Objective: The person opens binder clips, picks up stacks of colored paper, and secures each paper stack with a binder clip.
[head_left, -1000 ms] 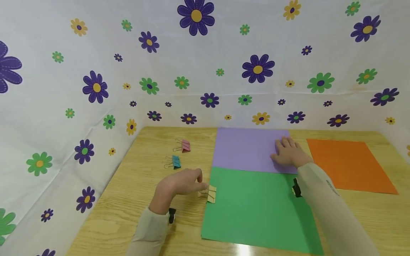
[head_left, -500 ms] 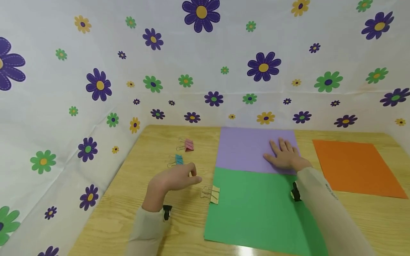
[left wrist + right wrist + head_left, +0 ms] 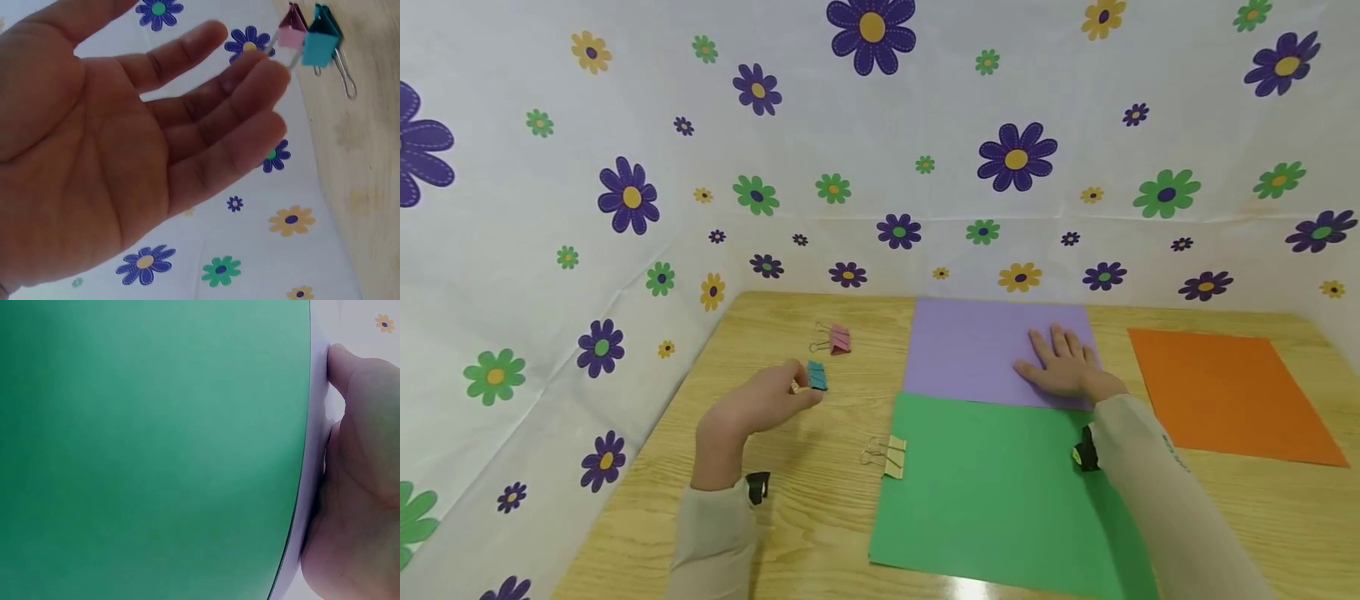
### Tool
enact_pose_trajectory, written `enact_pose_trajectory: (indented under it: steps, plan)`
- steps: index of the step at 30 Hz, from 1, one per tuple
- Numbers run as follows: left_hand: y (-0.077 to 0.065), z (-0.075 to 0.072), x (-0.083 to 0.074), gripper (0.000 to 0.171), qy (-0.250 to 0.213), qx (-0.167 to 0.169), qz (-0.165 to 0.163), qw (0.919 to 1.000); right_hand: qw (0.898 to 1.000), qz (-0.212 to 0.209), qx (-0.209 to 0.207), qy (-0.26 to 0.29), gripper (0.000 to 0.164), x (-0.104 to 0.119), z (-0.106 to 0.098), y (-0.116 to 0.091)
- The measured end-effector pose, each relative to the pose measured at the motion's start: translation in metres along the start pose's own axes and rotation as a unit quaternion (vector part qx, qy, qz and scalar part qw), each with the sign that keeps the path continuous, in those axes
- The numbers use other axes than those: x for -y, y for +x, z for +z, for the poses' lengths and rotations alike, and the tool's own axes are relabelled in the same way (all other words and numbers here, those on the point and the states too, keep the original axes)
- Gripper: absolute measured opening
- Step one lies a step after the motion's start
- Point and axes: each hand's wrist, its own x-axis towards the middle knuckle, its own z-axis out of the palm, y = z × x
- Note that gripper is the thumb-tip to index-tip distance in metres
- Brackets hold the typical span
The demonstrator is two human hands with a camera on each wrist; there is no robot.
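Observation:
My left hand [image 3: 752, 407] reaches over the table beside a teal binder clip [image 3: 817, 376], its thumb and fingers parted right at the clip's handle side. In the left wrist view its fingers curve loosely, and the teal clip stands just past the fingertips. Behind it lies a pink binder clip [image 3: 840, 340]. A pale yellow binder clip [image 3: 895, 457] grips the left edge of the green paper [image 3: 1000, 508]. My right hand [image 3: 1060, 367] rests with fingers spread on the purple paper [image 3: 962, 346], which adjoins the green paper's far edge.
An orange sheet [image 3: 1232, 392] lies on the wooden table [image 3: 655, 517] to the right of the purple one. White cloth [image 3: 865, 192] printed with flowers rises behind the table and along its left side.
My left hand has left the yellow clip and moved left and away from me to the teal clip. The right hand stays on the purple paper, its fingers now more spread.

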Motion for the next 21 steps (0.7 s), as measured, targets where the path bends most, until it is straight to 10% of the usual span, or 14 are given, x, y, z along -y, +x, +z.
enact_pose_trajectory:
  steps: [21]
  plan:
    - [0.047, 0.01, 0.023, 0.07, 0.027, 0.007, -0.123, 0.992, 1.0, -0.006, 0.002, 0.011, 0.096, -0.003, -0.004, -0.003]
